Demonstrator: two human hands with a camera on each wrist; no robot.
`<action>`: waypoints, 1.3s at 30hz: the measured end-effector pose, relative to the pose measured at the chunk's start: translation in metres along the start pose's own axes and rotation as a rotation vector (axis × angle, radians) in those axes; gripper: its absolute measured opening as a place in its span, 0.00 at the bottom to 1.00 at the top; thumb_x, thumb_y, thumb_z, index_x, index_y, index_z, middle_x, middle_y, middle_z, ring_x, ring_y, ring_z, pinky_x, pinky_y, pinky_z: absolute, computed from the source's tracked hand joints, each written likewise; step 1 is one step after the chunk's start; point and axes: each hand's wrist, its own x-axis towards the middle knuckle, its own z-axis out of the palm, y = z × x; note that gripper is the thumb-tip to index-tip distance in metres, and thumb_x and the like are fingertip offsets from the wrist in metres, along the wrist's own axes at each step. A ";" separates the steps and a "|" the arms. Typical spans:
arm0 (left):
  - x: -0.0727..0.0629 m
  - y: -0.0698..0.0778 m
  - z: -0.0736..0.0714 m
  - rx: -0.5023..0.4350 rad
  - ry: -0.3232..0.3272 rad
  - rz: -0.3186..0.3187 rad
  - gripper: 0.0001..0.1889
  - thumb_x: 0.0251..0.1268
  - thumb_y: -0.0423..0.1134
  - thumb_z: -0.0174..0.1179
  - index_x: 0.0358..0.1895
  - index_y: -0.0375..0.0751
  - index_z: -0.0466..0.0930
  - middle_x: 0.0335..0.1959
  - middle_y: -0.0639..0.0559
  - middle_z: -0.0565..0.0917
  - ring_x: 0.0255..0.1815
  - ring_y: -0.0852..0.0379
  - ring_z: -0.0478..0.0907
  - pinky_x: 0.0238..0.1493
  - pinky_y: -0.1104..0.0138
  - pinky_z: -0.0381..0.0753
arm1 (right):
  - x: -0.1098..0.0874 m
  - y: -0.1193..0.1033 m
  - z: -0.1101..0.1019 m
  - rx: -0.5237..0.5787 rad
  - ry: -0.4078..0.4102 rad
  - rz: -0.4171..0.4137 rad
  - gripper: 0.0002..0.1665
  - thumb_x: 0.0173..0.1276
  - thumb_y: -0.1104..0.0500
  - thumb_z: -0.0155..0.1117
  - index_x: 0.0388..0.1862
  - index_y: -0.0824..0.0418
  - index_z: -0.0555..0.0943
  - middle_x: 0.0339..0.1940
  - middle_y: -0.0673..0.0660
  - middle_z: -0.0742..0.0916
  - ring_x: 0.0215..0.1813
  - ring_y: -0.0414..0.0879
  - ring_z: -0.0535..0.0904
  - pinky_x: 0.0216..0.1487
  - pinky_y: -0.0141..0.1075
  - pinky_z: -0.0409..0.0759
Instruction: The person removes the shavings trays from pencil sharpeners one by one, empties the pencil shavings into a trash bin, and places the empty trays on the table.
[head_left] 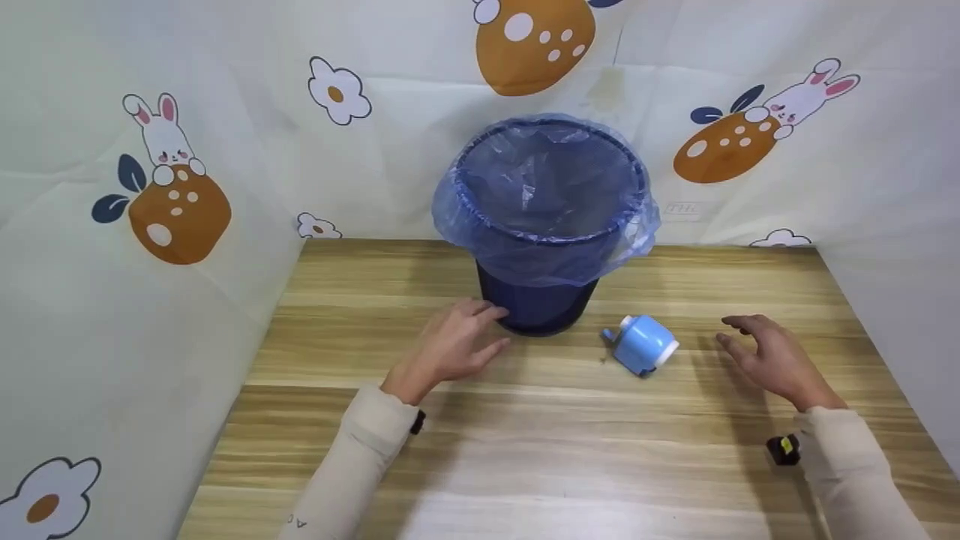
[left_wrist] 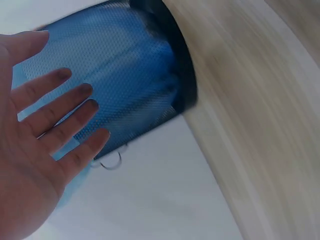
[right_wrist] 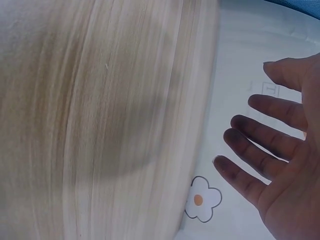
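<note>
A dark mesh trash bin stands upright at the back of the table, lined with a translucent blue plastic bag folded out over its rim. My left hand is just left of the bin's base, fingers spread and holding nothing. In the left wrist view, the bin's mesh wall lies beyond that palm. Right of the bin, a small light-blue barrel-shaped object with white ends and a small blue knob lies on the table. My right hand hovers further right, apart from it, fingers loosely bent and holding nothing.
The wood-grain tabletop reaches back to a pale wall covering printed with rabbits, fruit and flowers. The same covering rises along the left side, and another pale panel borders the right.
</note>
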 end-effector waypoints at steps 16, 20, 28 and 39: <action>0.040 0.051 0.025 -0.015 -0.066 0.091 0.21 0.68 0.50 0.60 0.60 0.44 0.80 0.56 0.48 0.82 0.59 0.51 0.77 0.58 0.59 0.79 | -0.003 0.006 0.002 0.019 -0.062 0.041 0.28 0.77 0.51 0.56 0.61 0.76 0.75 0.58 0.77 0.78 0.57 0.73 0.74 0.54 0.68 0.72; 0.046 0.057 0.030 -0.015 -0.059 0.099 0.22 0.69 0.50 0.59 0.61 0.44 0.79 0.57 0.48 0.82 0.60 0.52 0.77 0.57 0.58 0.80 | -0.004 0.007 0.002 0.012 -0.070 0.055 0.29 0.77 0.51 0.56 0.61 0.75 0.75 0.59 0.77 0.77 0.58 0.73 0.74 0.54 0.68 0.72; 0.057 0.068 0.039 -0.023 -0.065 0.106 0.22 0.69 0.50 0.60 0.62 0.46 0.78 0.60 0.50 0.80 0.62 0.53 0.76 0.60 0.60 0.78 | -0.005 0.009 0.001 0.008 -0.054 0.053 0.28 0.76 0.52 0.57 0.60 0.75 0.75 0.58 0.77 0.78 0.57 0.72 0.74 0.52 0.67 0.73; 0.070 0.082 0.051 -0.029 -0.091 0.125 0.24 0.70 0.50 0.59 0.66 0.46 0.75 0.64 0.47 0.77 0.66 0.52 0.73 0.64 0.60 0.76 | -0.007 0.012 0.000 0.030 -0.076 0.080 0.30 0.77 0.50 0.55 0.62 0.75 0.74 0.59 0.76 0.77 0.59 0.72 0.73 0.54 0.67 0.72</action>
